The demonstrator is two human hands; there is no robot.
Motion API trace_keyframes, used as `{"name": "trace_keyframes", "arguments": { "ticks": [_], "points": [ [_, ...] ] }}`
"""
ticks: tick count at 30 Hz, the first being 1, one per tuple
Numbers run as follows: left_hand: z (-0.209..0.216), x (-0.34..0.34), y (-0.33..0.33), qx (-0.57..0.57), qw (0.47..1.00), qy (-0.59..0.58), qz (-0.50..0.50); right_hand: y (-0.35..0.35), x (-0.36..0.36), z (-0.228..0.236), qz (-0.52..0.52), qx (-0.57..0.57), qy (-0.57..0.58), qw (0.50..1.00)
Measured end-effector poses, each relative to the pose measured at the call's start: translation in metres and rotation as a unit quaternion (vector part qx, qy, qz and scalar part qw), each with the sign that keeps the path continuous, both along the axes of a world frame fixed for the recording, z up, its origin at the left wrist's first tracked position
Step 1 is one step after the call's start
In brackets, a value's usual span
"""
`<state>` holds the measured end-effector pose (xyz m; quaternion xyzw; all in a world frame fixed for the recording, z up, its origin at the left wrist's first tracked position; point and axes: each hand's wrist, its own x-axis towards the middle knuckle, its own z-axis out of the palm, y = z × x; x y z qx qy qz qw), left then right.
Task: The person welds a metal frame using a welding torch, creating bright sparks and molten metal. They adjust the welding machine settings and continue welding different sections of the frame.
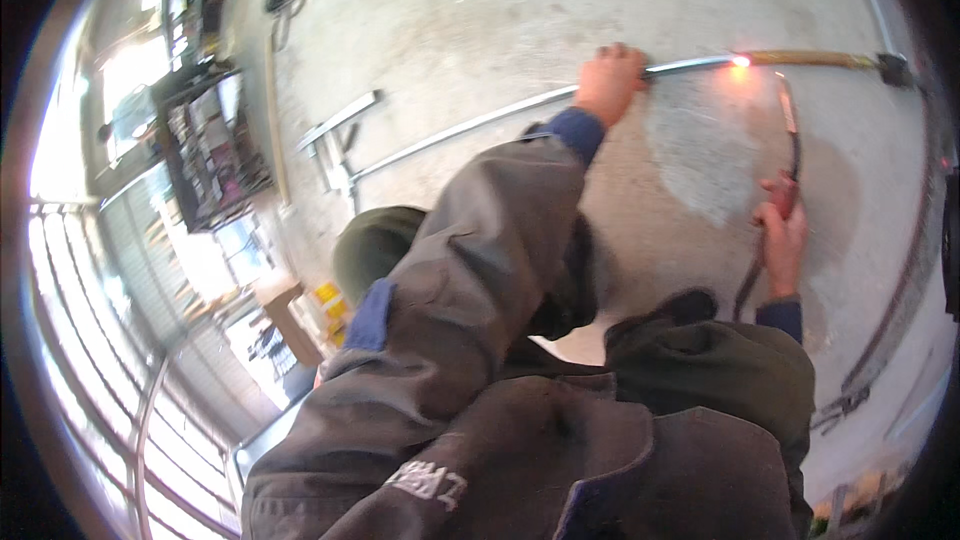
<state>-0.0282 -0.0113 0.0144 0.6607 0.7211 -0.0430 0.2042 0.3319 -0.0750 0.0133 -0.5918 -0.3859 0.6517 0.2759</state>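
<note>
Head camera: the right hand [787, 240], right of centre in the frame, is closed around the red handle of a torch [783, 197], its fingers curled over the grip with no visible gap. A dark cable [748, 285] runs from under this hand toward the lower part of the frame. Above the handle, the torch's copper-coloured neck points up the frame, and its tip ends just below a brown rod [815, 58], apart from it in the picture.

The left hand [608, 83], in the upper middle, lies over a long silver bar [460, 127] and touches it near its right end. The fingers are bent and close together; how far they wrap beneath the bar is hidden, so I cannot tell whether they grip it or only press on it.

The bar slants from left of centre up to the upper right, where a bright orange-white glow [740, 61] sits between it and the brown rod. That rod reaches right to a dark block [893, 70] near the frame's edge. Below the glow, a pale grey patch [705, 145] marks the floor [450, 15]. Metal pieces [340, 122] lie at the bar's left end.
</note>
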Motion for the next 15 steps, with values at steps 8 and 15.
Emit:
{"name": "trace_keyframes", "arguments": {
  "ticks": [8,15],
  "points": [
    [-0.021,-0.009,-0.015,0.061,0.998,0.006,-0.005,0.004,0.019,-0.018,0.025,-0.016,-0.015,0.999],
    [-0.041,-0.017,-0.005,0.038,0.998,-0.050,-0.018,0.006,0.031,-0.018,0.036,0.008,-0.107,0.994]
  ]
}}
